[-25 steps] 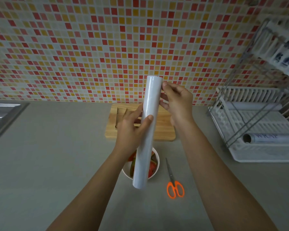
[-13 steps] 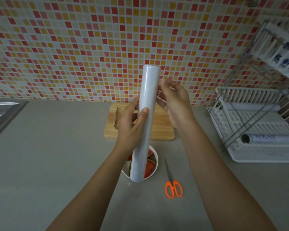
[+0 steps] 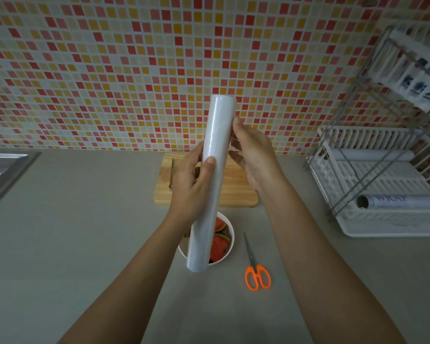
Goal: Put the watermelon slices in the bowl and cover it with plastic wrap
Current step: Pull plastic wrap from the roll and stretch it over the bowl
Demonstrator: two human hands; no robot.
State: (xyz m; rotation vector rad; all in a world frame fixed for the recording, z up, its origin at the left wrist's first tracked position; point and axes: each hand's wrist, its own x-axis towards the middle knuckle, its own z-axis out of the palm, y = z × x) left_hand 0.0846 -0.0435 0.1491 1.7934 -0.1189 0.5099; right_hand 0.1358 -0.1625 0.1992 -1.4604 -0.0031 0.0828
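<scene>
plastic wrap roll [image 3: 212, 180]: lifted slightly | right hand [image 3: 256, 155]: shifted slightly left

We see our left hand [image 3: 189, 187] and right hand [image 3: 257, 160] bare, and the left forearm [image 3: 134, 281] and right forearm [image 3: 320, 256] bare down to the frame's lower edge. The left thumbnail [image 3: 211, 160] is trimmed short.

Mosaic-tiled wall [image 3: 109, 70] — grey countertop [image 3: 72, 244]
</scene>
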